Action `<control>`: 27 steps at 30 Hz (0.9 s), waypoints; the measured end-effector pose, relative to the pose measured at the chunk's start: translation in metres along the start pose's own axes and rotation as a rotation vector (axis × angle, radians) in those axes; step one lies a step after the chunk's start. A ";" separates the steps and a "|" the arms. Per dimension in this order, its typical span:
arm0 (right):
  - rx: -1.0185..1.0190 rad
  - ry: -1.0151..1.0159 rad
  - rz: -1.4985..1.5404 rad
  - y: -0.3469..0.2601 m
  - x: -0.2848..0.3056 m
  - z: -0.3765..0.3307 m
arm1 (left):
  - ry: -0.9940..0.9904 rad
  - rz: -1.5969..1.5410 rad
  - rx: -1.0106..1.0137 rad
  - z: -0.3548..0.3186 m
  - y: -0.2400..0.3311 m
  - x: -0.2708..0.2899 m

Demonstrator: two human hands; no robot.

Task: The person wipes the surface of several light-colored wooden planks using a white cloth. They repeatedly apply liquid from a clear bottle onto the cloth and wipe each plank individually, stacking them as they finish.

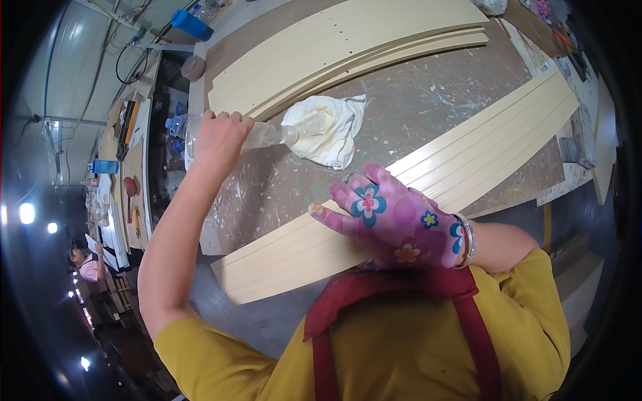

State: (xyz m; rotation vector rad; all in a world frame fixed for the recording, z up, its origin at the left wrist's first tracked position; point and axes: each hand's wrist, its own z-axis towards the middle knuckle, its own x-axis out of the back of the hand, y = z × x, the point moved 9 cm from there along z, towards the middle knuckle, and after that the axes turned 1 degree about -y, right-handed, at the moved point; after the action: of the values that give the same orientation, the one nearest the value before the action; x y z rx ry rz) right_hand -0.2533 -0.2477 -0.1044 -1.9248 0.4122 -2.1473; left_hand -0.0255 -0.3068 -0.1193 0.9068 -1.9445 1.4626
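My bare left hand is wrapped round a clear plastic bottle that lies tipped on its side. The neck of the bottle points right and meets a crumpled white cloth with yellowish patches, which rests on the worktable. A pink flowered glove covers my right hand, and a bangle circles its wrist. The fingers of this hand are apart, with nothing seen in them, over a long pale wooden board with grooves along its length. The board slants across the near side of the table, partly hidden by my right hand.
Several pale boards, some with small holes, form a stack along the far side of the brown, paint-flecked worktable. A blue bottle stands at the far left corner. Beyond the left edge, a person is at another bench.
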 end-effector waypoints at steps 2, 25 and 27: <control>0.003 0.031 0.022 0.000 0.002 -0.005 | 0.011 0.009 0.011 0.001 -0.001 0.001; -0.004 -0.033 0.085 -0.006 0.016 -0.004 | 0.205 -1.240 0.454 -0.090 -0.038 -0.176; -0.007 -0.063 0.054 -0.007 0.013 -0.003 | 0.252 -1.683 0.704 -0.105 -0.042 -0.206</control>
State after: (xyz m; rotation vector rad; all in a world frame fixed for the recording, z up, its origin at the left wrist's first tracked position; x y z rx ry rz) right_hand -0.2580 -0.2455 -0.0899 -1.9563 0.4552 -2.0493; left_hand 0.1391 -0.1737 -0.2212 1.7904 0.0062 0.9263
